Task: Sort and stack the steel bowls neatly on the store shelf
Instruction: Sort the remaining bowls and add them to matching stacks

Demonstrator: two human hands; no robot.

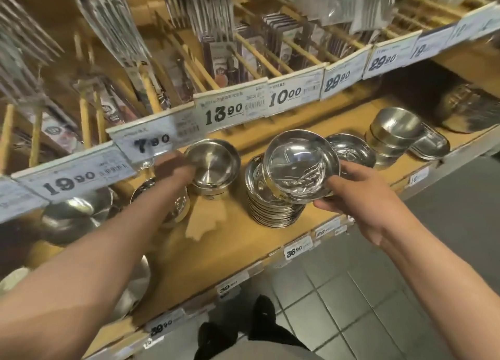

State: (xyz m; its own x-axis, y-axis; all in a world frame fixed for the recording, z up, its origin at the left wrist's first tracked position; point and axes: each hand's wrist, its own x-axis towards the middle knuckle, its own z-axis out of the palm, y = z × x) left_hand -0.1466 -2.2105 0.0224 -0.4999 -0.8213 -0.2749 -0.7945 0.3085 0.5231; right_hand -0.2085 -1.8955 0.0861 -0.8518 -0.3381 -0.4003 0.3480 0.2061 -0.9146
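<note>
On the left, the left hand [173, 167] reaches in under the price-tag rail and meets the near rim of a deep steel bowl [212, 162], which sits on another like it on the wooden shelf [243, 248]. The hand is motion-blurred: its fingers look curled onto the rim, but whether this grip is truly closed on the bowl or only touching it I cannot tell. Just left of and below that grip, more steel ware shows behind the forearm, too blurred to sort out.

To the right of that grip, between the two hands, stands a tall stack of shallow dishes [273, 211]. The right hand [351, 194] holds one shallow dish [301, 167] by its near edge, thumb on top and fingers beneath, so this grip is clasped on the dish. The dish is tilted, its open face toward the camera, hanging just above the stack and slightly toward the right-hand grip's side of it, not yet seated.

Beyond the right grip lie another shallow dish [351, 150], a pile of deeper bowls [392, 135] and a flat oblong tray [430, 143].

The step in hand seems to be returning a loose dish to its matching stack. The next move calls for levelling the dish, centring it over the stack and lowering it until it nests; a tilted release could let it slide off or nudge the pile askew.
</note>
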